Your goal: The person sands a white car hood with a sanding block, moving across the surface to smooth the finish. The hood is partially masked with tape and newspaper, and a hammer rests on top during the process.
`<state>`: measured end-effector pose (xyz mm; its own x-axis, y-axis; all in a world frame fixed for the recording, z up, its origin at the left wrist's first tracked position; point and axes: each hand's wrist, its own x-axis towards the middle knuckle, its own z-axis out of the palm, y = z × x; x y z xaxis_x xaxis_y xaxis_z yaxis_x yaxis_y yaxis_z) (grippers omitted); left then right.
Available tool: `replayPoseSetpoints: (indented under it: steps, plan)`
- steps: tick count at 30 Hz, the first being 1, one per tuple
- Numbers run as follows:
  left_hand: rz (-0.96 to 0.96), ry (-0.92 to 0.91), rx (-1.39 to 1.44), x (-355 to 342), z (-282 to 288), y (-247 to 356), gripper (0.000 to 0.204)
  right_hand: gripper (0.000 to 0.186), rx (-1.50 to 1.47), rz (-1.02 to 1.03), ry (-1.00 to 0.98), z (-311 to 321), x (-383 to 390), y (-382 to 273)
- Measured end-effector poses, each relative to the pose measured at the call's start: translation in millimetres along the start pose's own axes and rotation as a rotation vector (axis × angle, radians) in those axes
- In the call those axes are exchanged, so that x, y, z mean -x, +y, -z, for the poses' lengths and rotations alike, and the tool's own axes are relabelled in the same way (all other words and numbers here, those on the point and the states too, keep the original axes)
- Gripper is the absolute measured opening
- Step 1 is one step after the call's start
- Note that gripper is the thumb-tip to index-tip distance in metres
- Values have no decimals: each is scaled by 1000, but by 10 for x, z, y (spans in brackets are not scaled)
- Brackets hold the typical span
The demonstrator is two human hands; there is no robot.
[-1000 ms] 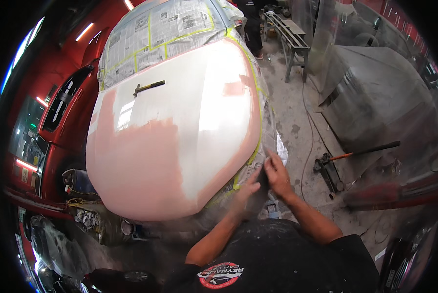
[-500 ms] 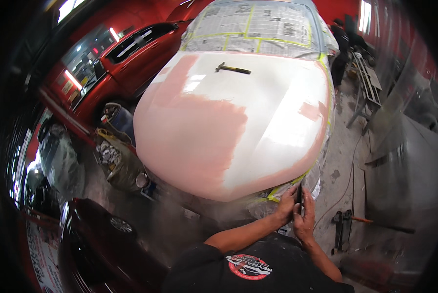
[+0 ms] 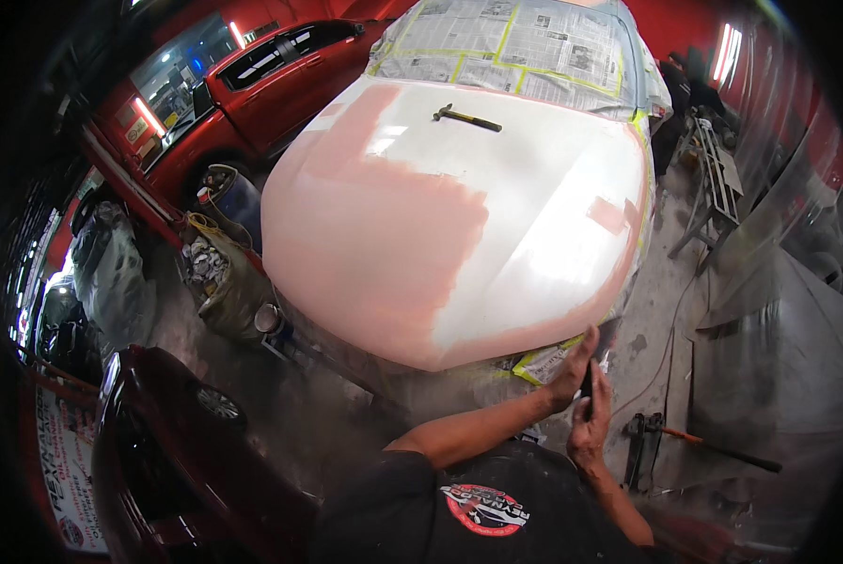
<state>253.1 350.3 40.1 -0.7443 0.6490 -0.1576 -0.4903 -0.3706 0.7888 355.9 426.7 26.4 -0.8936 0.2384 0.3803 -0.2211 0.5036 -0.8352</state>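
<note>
My right hand holds a small dark, flat block upright in front of my chest; its exact kind is hard to make out. Beside it, my left hand is flat with fingers stretched out, its palm turned toward the block; whether they touch I cannot tell. Just beyond both hands is the front right corner of a car hood, white with dull pink patches. A hammer with a dark and yellow handle lies on the hood near the windshield, which is covered by newspaper and yellow-green tape.
A dark red car stands at the near left, a red pickup at the far left. Bags and a bucket line the hood's left side. To the right are a long-handled tool, a metal stand and a distant person.
My left hand has opened out, its fingers now straight and raised from the block. The block stays at my right hand. The view has shifted slightly.
</note>
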Motion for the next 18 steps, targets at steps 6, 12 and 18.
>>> replayPoseSetpoints:
  steps: [6,12,18]
  plan:
    - [-172,-227,-302,-56,-36,-227,50,48,-345,-248,404,-47,-23,349]
    - [-411,-36,-826,243,-262,-547,49,53,-313,-593,398,322,-123,609]
    - [-224,206,-893,-96,-211,-314,50,53,-522,-493,332,182,30,154]
